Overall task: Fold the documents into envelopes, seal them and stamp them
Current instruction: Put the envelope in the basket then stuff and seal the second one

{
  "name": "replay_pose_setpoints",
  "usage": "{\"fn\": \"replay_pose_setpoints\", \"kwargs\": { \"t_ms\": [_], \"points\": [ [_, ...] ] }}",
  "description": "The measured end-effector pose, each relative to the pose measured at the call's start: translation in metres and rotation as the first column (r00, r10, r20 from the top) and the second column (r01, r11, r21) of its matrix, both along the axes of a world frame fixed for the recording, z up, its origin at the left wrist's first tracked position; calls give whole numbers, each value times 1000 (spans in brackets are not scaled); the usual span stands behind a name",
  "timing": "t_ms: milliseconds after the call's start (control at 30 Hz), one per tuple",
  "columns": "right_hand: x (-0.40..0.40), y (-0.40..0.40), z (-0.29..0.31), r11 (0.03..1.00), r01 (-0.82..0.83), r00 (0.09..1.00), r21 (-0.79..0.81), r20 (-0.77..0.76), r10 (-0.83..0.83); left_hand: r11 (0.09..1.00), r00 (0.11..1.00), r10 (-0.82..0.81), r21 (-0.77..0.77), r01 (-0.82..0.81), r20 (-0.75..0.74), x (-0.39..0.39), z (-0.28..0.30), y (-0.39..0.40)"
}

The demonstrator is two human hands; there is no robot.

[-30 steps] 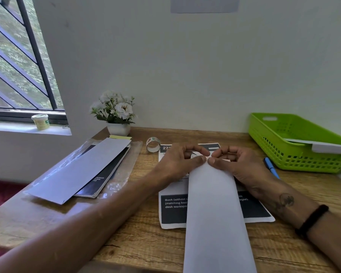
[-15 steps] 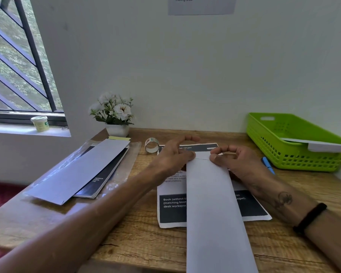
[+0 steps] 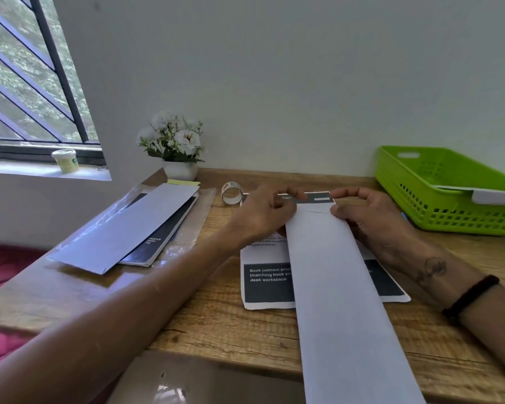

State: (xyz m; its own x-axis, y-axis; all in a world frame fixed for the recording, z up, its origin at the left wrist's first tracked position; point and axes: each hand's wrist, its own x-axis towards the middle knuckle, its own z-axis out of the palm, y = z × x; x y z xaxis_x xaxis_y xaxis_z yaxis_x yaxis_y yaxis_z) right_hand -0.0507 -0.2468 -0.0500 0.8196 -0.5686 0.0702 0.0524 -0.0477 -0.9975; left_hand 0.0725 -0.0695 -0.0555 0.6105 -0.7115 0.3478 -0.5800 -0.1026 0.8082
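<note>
A long white envelope [image 3: 338, 287] lies lengthwise on the wooden desk [image 3: 216, 322], its near end past the desk's front edge. It rests on a printed sheet [image 3: 267, 284] with black blocks. My left hand [image 3: 263, 217] pinches the envelope's far left corner, and my right hand [image 3: 370, 217] pinches the far right corner. The flap at the far end lies open and flat between my fingertips. A small roll of stamps or stickers [image 3: 231, 193] stands just beyond my left hand.
A second white envelope [image 3: 123, 228] lies on a dark notebook [image 3: 158, 243] in a clear sleeve at the left. A potted white flower [image 3: 175, 147] stands at the back. A green basket [image 3: 449, 191] holding an envelope sits at the right. A blue pen [image 3: 404, 215] peeks out behind my right hand.
My hands have moved apart from the middle of the far end to its two corners. The flap, which was pinched between them, now lies opened out flat.
</note>
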Motion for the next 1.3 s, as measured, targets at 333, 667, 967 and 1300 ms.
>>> {"fn": "replay_pose_setpoints", "kwargs": {
  "t_ms": [333,667,967,1300],
  "points": [
    [-3,-1,5,992,-49,997,119,70,41,999,886,32,-22,-25,463,-3,-1,-6],
    [-6,8,12,969,-246,966,-12,82,246,994,902,96,1,-106,-421,-9,21,-3],
    [-4,1,-1,982,-50,995,-180,75,64,995,863,66,-31,-94,-500,5,8,3],
    [-4,-1,0,998,-15,991,60,135,6,992,913,54,-80,-94,-405,5,8,3]
  ]
}}
